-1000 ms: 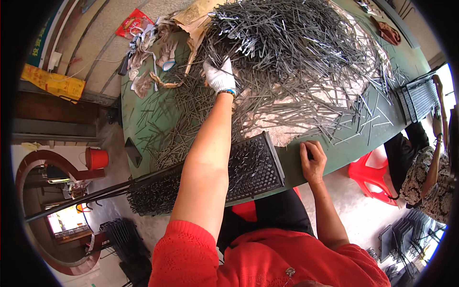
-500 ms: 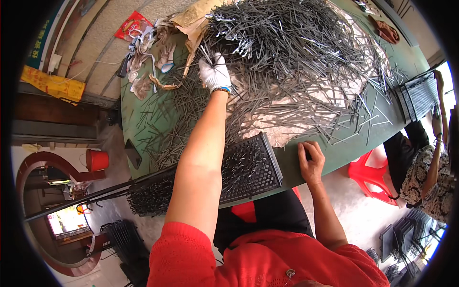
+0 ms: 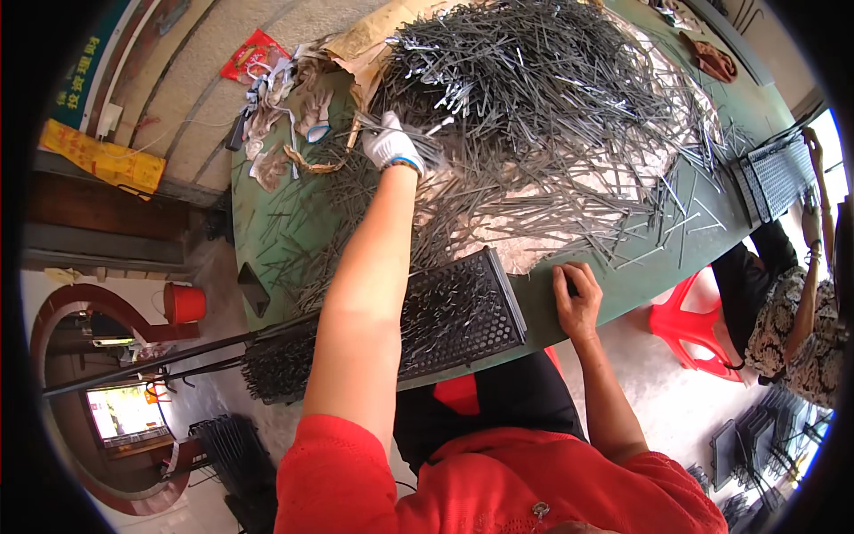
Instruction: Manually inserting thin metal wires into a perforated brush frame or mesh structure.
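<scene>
My left hand point(image 3: 391, 147), in a white glove with a blue cuff, is closed round a small bunch of thin dark metal rods point(image 3: 369, 125). It is beside a large heap of the same rods point(image 3: 525, 67) on the table's far side. Below my left forearm lies a long black perforated rack point(image 3: 471, 311), its left part packed with upright rods, its right end showing bare holes. My right hand point(image 3: 580, 298), bare, rests loosely curled on the table's near edge, right of the rack, with nothing seen in it.
Loose rods spread across the green table point(image 3: 258, 200) and a pale sheet point(image 3: 516, 227). Used gloves point(image 3: 316, 116) and a phone-like dark slab point(image 3: 253, 289) lie at left. Right are another person point(image 3: 792, 343), a perforated rack point(image 3: 774, 182) and a red stool point(image 3: 689, 325).
My left hand has shifted slightly left and nearer, turning with its rods, which now point more sideways. My right hand stays put on the table edge.
</scene>
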A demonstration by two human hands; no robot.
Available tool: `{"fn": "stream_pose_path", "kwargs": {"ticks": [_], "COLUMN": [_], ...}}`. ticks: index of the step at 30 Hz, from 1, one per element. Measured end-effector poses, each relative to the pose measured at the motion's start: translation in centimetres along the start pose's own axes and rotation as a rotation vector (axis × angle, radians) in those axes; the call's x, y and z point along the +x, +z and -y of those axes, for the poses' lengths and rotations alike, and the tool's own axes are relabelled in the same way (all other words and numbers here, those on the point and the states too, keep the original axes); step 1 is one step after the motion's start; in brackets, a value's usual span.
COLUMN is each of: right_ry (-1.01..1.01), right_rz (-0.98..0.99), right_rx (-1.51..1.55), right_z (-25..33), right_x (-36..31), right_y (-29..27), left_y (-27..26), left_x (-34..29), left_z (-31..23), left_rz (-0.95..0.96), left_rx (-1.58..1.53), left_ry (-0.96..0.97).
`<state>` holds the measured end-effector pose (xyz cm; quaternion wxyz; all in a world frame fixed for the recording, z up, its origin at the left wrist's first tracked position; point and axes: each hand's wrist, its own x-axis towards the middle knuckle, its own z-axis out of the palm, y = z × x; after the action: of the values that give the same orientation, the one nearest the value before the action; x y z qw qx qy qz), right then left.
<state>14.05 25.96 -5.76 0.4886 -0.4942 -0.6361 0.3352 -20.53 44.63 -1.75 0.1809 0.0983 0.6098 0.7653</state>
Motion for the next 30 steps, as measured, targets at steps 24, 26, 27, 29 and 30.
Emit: {"fn": "stream_pose_path", "kwargs": {"ticks": [24, 26, 27, 29, 30], "right_ry": [0.782, 0.842, 0.86, 0.882, 0.882], "right_rz": [-0.073, -0.161, -0.177, -0.185, -0.189], "right_rx": [1.255, 1.277, 1.387, 1.558, 1.558], "right_z": [6.6, 5.6, 5.1, 4.2, 4.3], "right_x": [11.1, 11.1, 11.2, 11.9, 12.0], "right_y": [9.4, 9.7, 9.8, 10.1, 10.0], "left_y": [-0.7, -0.8, -0.9, -0.8, -0.6], "left_x": [-18.3, -18.7, -19.3, -18.7, -18.8], "left_z": [-4.0, -3.3, -3.1, -1.7, -2.2], "left_rz": [0.433, 0.511, 0.513, 0.551, 0.595], "left_rx": [-0.324, -0.302, -0.276, -0.158, -0.095], "left_ry": [-0.287, -0.297, -0.094, 0.062, 0.064]}}
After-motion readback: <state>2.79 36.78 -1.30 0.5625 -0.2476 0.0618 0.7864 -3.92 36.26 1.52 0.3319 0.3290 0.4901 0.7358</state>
